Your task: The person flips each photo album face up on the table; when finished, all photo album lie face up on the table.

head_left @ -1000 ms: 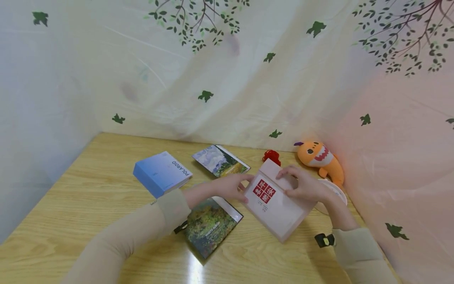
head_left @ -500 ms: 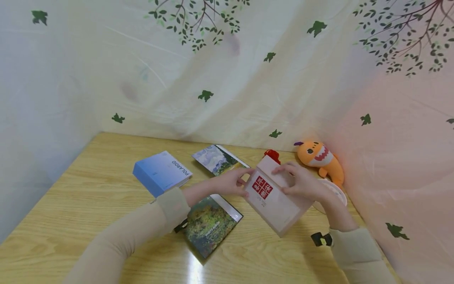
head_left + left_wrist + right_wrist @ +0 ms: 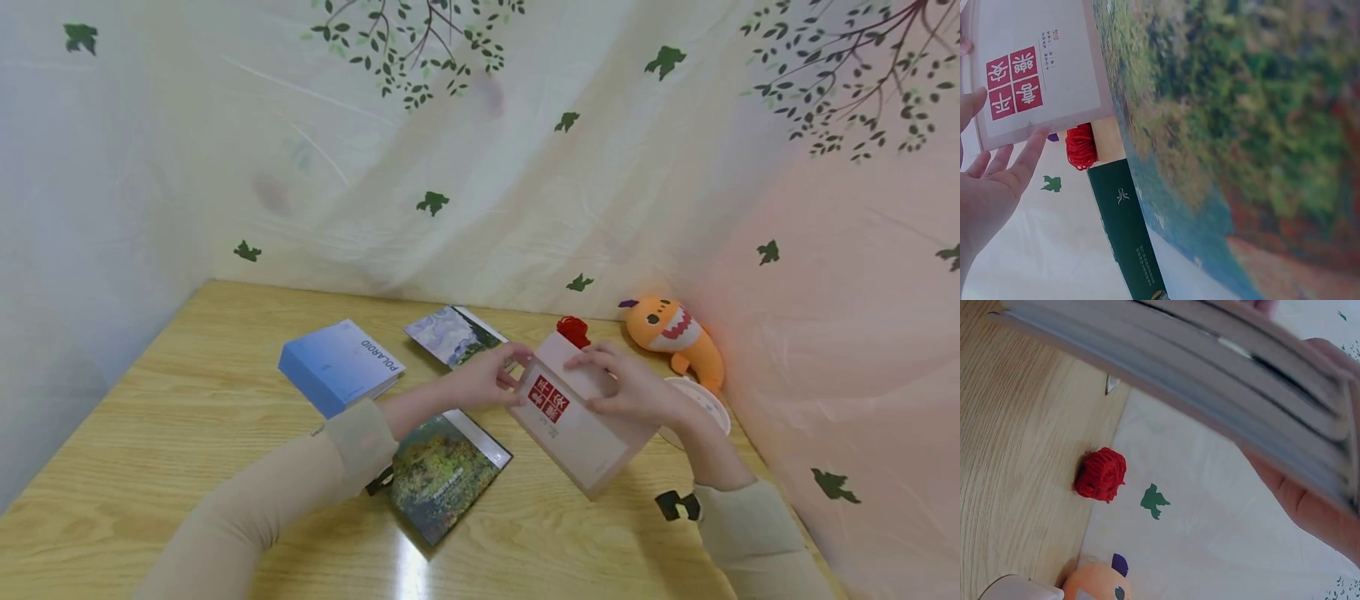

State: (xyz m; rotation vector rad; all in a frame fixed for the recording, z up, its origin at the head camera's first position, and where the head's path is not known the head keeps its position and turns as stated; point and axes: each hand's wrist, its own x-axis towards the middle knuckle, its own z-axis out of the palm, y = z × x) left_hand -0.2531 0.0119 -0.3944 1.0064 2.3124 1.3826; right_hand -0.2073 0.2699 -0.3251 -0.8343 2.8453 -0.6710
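A pale pink book [image 3: 592,458] with a red square of characters is tilted above the table, held by both hands. My left hand [image 3: 483,379] grips its left edge; in the left wrist view the thumb lies on the cover of the book [image 3: 1069,69] and the other fingers meet its edge. My right hand [image 3: 637,387] holds the spine side, fingers and thumb bent onto it. Layered pages of the book [image 3: 1191,381] show in the right wrist view. Below my left forearm lies a book with a garden painting [image 3: 450,479].
A blue POLAROID album [image 3: 341,367] lies at left. Behind the left hand is another painted book [image 3: 446,333]. Red yarn [image 3: 573,331], an orange shark plush [image 3: 678,333] and a white round item [image 3: 708,400], partly hidden, are at the right. Fabric walls [image 3: 375,208] border the wooden table [image 3: 165,417].
The pink book has shifted slightly left and up, and its cover tilts differently. Both hands have moved with it and keep their hold. The other objects stay put.
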